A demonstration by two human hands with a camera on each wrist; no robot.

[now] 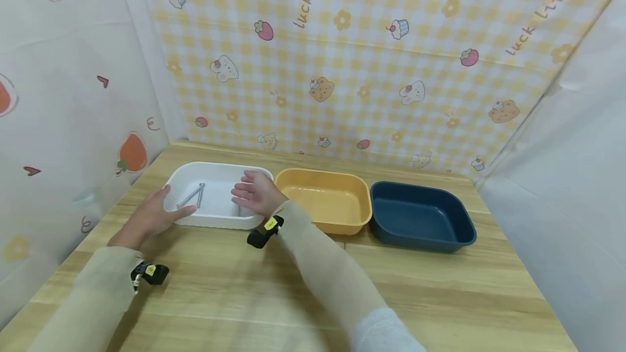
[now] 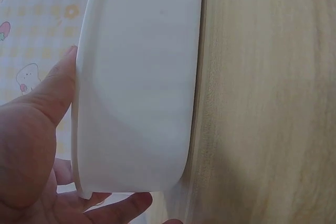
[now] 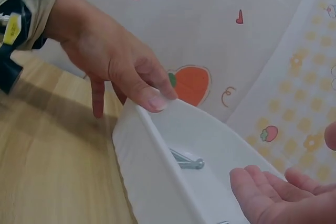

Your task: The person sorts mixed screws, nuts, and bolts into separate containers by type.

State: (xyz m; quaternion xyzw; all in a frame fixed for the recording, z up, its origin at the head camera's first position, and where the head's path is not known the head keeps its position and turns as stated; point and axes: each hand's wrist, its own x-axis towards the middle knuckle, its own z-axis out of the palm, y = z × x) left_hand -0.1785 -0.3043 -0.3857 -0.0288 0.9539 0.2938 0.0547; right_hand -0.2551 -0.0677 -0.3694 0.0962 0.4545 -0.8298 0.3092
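Note:
A white plastic tray (image 1: 219,220) stands at the left of the row of trays. Inside it, two long silver bolts (image 1: 199,195) lie in a narrow V, their heads close together; the right wrist view shows these bolts (image 3: 190,163) over the front wall. My left hand (image 1: 152,215) holds the tray's left end, thumb on the front rim and fingers round the end wall. Over the tray's right part hovers my right hand (image 1: 258,194), palm turned to the left, fingers loosely extended and holding nothing. Part of another metal piece (image 3: 224,222) shows below that hand.
A yellow tray (image 1: 342,228) stands right of the white one, followed by a dark blue tray (image 1: 415,242). All sit on a wooden table (image 1: 274,297). Patterned cloth (image 1: 362,69) hangs behind, and white cloth walls flank both sides.

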